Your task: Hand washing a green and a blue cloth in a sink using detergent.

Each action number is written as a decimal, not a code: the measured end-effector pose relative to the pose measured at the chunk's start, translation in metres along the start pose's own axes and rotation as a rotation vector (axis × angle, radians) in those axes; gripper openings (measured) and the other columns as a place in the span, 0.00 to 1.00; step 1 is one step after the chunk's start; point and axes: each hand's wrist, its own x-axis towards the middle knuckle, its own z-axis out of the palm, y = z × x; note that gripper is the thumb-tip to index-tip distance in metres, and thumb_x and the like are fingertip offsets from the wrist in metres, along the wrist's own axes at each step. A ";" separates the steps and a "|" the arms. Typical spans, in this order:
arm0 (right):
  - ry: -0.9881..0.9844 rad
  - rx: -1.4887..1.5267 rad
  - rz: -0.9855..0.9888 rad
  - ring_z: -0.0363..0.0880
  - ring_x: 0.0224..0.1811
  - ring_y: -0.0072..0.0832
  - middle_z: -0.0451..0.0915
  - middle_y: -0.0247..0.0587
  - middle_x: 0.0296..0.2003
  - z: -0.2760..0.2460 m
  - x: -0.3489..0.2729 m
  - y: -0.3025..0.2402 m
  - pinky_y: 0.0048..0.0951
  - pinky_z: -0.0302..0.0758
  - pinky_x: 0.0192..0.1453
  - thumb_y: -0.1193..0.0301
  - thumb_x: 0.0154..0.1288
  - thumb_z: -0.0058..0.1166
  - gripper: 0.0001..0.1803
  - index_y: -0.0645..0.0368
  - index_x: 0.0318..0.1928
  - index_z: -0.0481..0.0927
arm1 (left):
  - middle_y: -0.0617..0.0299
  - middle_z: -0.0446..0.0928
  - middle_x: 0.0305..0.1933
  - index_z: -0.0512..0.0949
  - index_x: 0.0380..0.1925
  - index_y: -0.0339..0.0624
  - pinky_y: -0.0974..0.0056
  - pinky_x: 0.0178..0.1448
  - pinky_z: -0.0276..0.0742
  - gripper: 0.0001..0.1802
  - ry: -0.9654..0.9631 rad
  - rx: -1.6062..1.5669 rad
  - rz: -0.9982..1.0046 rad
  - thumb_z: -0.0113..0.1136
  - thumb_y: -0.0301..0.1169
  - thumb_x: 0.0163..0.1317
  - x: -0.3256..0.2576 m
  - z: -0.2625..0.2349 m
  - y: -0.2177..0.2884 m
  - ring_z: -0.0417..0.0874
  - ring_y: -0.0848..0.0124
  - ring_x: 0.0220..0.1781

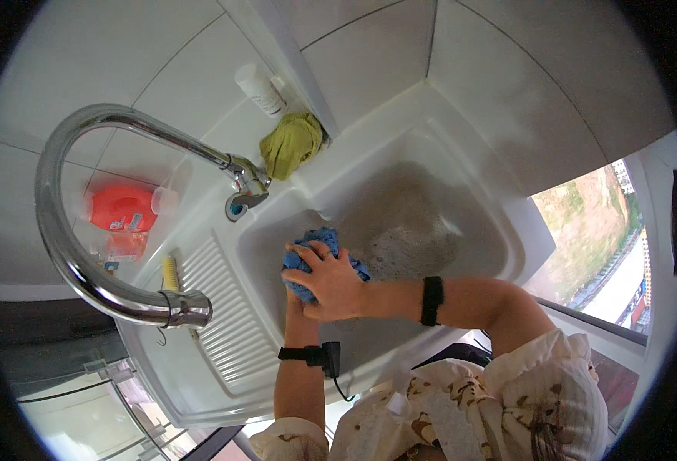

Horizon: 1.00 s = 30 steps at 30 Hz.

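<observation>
A bunched, wet-looking blue cloth [300,287] is pressed between my two hands over the left side of the white sink basin. My right hand [335,286] lies across the top of it, fingers curled over the cloth. Beneath, my left hand [293,306] holds the cloth from below; most of its fingers are hidden by the cloth and my right hand. Cloudy, sudsy water [404,242] stands in the basin [500,230] to the right of my hands. Each wrist wears a black strap, and the left one carries a small box with a cable.
A tall curved chrome faucet [92,288] arches over the ribbed washboard [219,323] at left. Behind the basin sit a green cloth [292,144] and a white bottle [260,88]. A red container [122,207] and a yellow-handled brush [170,273] lie at the left ledge.
</observation>
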 end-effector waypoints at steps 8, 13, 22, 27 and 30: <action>0.149 -0.134 -0.020 0.59 0.55 0.46 0.64 0.45 0.51 -0.009 0.003 0.009 0.58 0.60 0.47 0.52 0.47 0.53 0.26 0.47 0.47 0.71 | 0.54 0.62 0.56 0.59 0.57 0.45 0.51 0.52 0.65 0.33 -0.112 0.095 0.053 0.43 0.54 0.57 0.013 0.022 -0.006 0.66 0.59 0.53; 0.162 -0.038 0.050 0.66 0.50 0.41 0.70 0.46 0.43 -0.004 0.013 0.039 0.54 0.61 0.47 0.53 0.47 0.52 0.23 0.51 0.42 0.74 | 0.55 0.65 0.53 0.61 0.55 0.43 0.55 0.51 0.67 0.32 -0.192 0.170 0.062 0.41 0.54 0.58 0.031 0.016 -0.013 0.69 0.61 0.51; -0.135 -0.147 0.640 0.51 0.61 0.52 0.53 0.53 0.58 -0.011 0.007 0.148 0.61 0.52 0.58 0.50 0.51 0.52 0.34 0.53 0.56 0.64 | 0.54 0.66 0.51 0.60 0.54 0.41 0.60 0.46 0.71 0.29 0.406 0.697 -0.025 0.48 0.46 0.57 0.004 0.045 -0.017 0.73 0.63 0.45; -0.187 -0.229 0.772 0.42 0.63 0.55 0.45 0.56 0.60 0.022 -0.008 0.145 0.64 0.54 0.55 0.48 0.42 0.60 0.43 0.44 0.60 0.59 | 0.51 0.59 0.57 0.55 0.57 0.43 0.48 0.50 0.65 0.35 0.506 0.654 -0.069 0.51 0.49 0.53 0.009 0.006 -0.010 0.66 0.56 0.53; -0.338 -0.274 0.684 0.45 0.62 0.56 0.50 0.57 0.58 0.053 0.002 0.144 0.64 0.54 0.55 0.54 0.42 0.61 0.41 0.44 0.59 0.60 | 0.52 0.55 0.61 0.56 0.57 0.47 0.39 0.52 0.58 0.35 0.318 0.521 -0.135 0.50 0.51 0.53 0.034 -0.026 -0.019 0.59 0.54 0.59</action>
